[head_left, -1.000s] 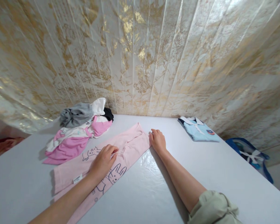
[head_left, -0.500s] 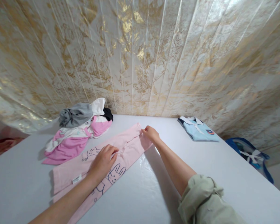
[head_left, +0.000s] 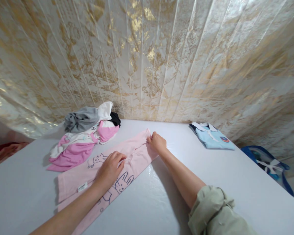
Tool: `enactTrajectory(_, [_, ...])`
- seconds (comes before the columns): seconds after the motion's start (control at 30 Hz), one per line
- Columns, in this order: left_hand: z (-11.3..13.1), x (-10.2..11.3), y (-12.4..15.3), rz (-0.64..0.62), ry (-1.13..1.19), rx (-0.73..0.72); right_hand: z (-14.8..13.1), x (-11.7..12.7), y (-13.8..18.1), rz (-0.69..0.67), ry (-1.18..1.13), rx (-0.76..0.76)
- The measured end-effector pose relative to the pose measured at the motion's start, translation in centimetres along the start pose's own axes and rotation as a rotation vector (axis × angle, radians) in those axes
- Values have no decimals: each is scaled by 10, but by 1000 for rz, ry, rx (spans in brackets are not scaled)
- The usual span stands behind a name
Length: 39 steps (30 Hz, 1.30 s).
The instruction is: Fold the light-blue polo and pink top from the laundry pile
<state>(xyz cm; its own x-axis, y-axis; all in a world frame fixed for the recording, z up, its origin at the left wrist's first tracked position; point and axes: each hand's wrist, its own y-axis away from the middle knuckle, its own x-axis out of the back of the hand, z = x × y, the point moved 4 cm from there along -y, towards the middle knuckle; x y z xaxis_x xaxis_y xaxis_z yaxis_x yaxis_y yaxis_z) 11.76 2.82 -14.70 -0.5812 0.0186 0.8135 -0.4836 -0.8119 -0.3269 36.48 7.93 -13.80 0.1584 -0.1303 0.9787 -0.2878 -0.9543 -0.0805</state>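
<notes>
A light pink garment (head_left: 134, 156) with rabbit drawings lies stretched out diagonally on the white table (head_left: 161, 195). My left hand (head_left: 110, 169) rests on its middle, fingers curled and pressing the cloth down. My right hand (head_left: 157, 143) is at the garment's far end, with its fingers pinched on the edge of the fabric there.
A heap of pink, white, grey and black clothes (head_left: 84, 133) sits at the back left. A folded light blue polo shirt (head_left: 212, 137) lies at the back right. A blue bag (head_left: 267, 163) stands off the table's right side. A gold-patterned wall (head_left: 147, 58) closes the back.
My right hand moved left from beside the garment's far end onto it and closed on the fabric edge. My left hand stayed in place.
</notes>
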Motion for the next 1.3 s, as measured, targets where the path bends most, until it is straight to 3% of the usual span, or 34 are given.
enactTrajectory(0.3, [5, -8, -6, -57, 102, 19, 11, -4, -3, 32, 97, 106])
enactTrajectory(0.4, [24, -24, -18, -117, 192, -15, 33, 1, -14, 64, 146, 93])
enactTrajectory(0.57, [72, -70, -47, -208, 275, -49, 82, 19, -33, 103, 222, 15])
enactTrajectory(0.7, [94, -89, -64, -197, 316, -26, 105, 43, -33, 144, 255, -13])
enactTrajectory(0.83, [88, -76, -59, -191, 385, -38, 97, 54, -6, 208, 176, 84])
enactTrajectory(1.0, [69, -45, -23, -183, 295, -81, 65, 22, 54, 98, -6, 304])
enactTrajectory(1.13, [61, -28, 12, -217, 191, -92, 56, -2, 76, 5, 3, 252])
enactTrajectory(1.3, [57, -15, 34, -227, 122, -57, 55, 2, 74, 3, 15, 233])
